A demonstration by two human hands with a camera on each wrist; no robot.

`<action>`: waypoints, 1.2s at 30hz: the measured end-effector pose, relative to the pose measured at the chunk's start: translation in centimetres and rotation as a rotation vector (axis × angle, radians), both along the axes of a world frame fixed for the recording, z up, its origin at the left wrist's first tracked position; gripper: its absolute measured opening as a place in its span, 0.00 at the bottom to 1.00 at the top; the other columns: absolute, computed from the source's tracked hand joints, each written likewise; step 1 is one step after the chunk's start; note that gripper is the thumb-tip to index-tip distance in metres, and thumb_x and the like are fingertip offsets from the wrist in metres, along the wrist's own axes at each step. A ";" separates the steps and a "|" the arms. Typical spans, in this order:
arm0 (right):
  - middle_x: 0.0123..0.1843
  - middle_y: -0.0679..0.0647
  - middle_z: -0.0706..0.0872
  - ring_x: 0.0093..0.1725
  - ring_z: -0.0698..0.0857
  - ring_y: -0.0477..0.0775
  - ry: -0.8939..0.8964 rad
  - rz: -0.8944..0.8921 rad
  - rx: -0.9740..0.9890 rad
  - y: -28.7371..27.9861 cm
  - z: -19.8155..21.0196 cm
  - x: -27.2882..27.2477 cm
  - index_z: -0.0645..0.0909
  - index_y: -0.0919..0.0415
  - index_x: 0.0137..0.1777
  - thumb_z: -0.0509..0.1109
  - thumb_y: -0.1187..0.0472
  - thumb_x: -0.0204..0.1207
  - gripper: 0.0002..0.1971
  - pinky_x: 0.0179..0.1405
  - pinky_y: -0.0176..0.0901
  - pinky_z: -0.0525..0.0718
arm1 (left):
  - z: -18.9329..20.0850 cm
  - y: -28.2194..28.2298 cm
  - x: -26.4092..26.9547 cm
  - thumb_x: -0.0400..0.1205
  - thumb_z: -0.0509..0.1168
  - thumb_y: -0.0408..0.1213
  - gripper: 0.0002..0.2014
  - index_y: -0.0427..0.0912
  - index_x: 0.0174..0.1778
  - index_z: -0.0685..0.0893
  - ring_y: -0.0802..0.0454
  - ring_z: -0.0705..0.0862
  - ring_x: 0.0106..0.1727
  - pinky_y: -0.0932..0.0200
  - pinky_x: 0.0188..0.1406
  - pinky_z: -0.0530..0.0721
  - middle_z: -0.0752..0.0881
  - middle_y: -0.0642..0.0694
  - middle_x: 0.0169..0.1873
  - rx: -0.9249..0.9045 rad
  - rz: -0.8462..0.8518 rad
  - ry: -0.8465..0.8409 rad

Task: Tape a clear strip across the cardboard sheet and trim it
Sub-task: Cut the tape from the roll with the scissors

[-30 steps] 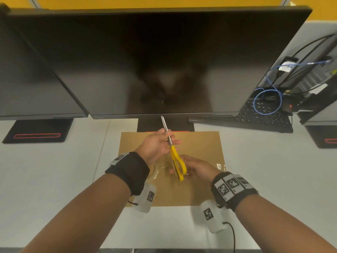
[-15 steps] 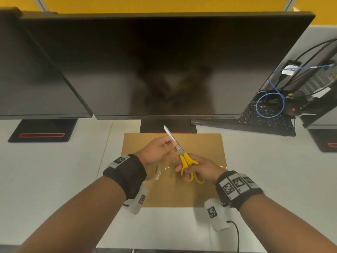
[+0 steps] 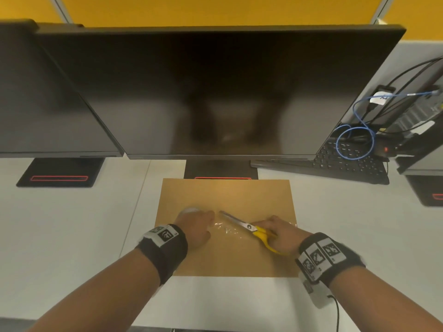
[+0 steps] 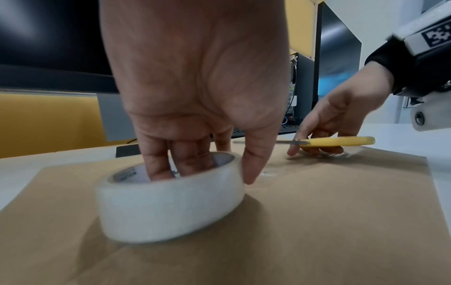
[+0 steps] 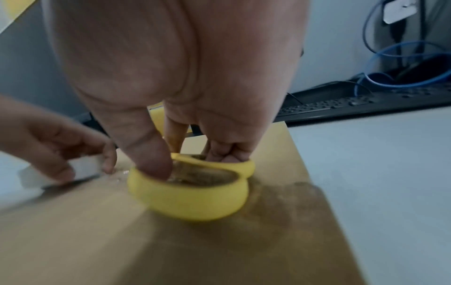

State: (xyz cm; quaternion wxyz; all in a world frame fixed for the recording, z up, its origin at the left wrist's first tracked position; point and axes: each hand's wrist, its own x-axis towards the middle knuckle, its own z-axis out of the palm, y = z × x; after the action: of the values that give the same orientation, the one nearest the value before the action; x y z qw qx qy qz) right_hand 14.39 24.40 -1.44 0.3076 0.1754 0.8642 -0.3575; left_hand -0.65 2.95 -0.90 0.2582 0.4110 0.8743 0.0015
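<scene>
A brown cardboard sheet (image 3: 230, 257) lies on the white desk. A clear tape strip (image 3: 227, 230) runs wrinkled across its middle to the right edge. My left hand (image 3: 199, 224) holds the clear tape roll (image 4: 171, 202) flat on the sheet, fingers inside the core and thumb (image 4: 253, 169) outside. My right hand (image 3: 275, 231) grips the yellow-handled scissors (image 3: 254, 230), thumb and fingers through the yellow loops (image 5: 190, 194). The scissors lie low over the strip, blades together and pointing left toward the roll. The roll's far side is hidden behind my left hand in the head view.
A large dark monitor (image 3: 215, 92) stands just behind the sheet, its stand base (image 3: 221, 170) touching the far edge. A second monitor (image 3: 43, 104) is at left. A black keyboard (image 3: 335, 164) and a blue cable coil (image 3: 354, 142) sit at the back right.
Both hands came down onto the cardboard. The scissors swung from pointing up at the monitor to lying low and pointing left. The left hand moved left with the roll.
</scene>
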 end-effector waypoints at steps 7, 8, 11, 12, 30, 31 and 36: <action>0.63 0.54 0.71 0.57 0.80 0.61 0.044 0.230 0.197 0.3 0.6 0.4 0.68 0.37 0.74 0.64 0.62 0.74 0.29 0.57 0.47 0.82 | 0.5 0.8 -0.5 0.83 0.56 0.36 0.11 0.48 0.60 0.75 0.47 0.82 0.49 0.53 0.52 0.82 0.84 0.45 0.51 -0.033 0.035 -0.085; 0.64 0.54 0.72 0.57 0.80 0.61 0.063 0.250 0.218 0.4 0.7 0.4 0.68 0.37 0.73 0.64 0.62 0.74 0.29 0.56 0.46 0.81 | 0.5 0.8 -0.5 0.84 0.55 0.38 0.10 0.48 0.59 0.75 0.47 0.83 0.48 0.53 0.50 0.82 0.84 0.45 0.50 -0.029 0.021 -0.056; 0.65 0.55 0.72 0.56 0.80 0.61 0.107 0.303 0.257 0.5 0.5 0.1 0.69 0.37 0.73 0.64 0.61 0.74 0.28 0.54 0.45 0.79 | 0.3 1.2 -0.2 0.86 0.51 0.42 0.10 0.47 0.56 0.75 0.45 0.84 0.47 0.52 0.45 0.81 0.86 0.44 0.48 -0.020 0.001 0.025; 0.65 0.55 0.72 0.55 0.80 0.61 0.118 0.320 0.272 0.5 0.4 -0.1 0.69 0.37 0.73 0.64 0.60 0.74 0.28 0.53 0.45 0.78 | 0.3 1.3 -0.1 0.87 0.49 0.42 0.11 0.47 0.56 0.75 0.44 0.84 0.47 0.52 0.46 0.82 0.86 0.44 0.48 -0.018 0.001 0.038; 0.62 0.54 0.73 0.54 0.77 0.63 0.250 0.425 0.397 0.2 1.2 -2.4 0.66 0.33 0.75 0.64 0.55 0.73 0.30 0.55 0.46 0.76 | 1.5 2.6 -0.4 0.88 0.48 0.41 0.11 0.49 0.58 0.75 0.49 0.79 0.43 0.56 0.42 0.77 0.82 0.45 0.46 -0.109 -0.038 0.037; 0.61 0.54 0.73 0.54 0.77 0.63 0.248 0.433 0.396 0.0 1.2 -2.6 0.66 0.33 0.75 0.63 0.56 0.73 0.30 0.54 0.46 0.76 | 1.5 2.6 -0.4 0.87 0.48 0.41 0.11 0.49 0.57 0.75 0.49 0.78 0.43 0.56 0.40 0.75 0.82 0.45 0.46 -0.114 -0.035 0.031; 0.60 0.55 0.75 0.45 0.74 0.59 0.235 0.448 0.371 -0.3 1.2 -3.5 0.68 0.34 0.74 0.62 0.59 0.75 0.28 0.55 0.48 0.76 | 1.5 2.8 -0.4 0.87 0.49 0.41 0.11 0.48 0.59 0.74 0.48 0.77 0.42 0.57 0.37 0.72 0.79 0.46 0.44 -0.141 -0.056 0.052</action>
State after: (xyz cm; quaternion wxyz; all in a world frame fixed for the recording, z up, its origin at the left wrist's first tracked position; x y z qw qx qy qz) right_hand 10.88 24.06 -0.22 0.2396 -0.0086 0.9614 -0.1350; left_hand -1.03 5.77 0.61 0.2634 0.4163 0.8668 -0.0779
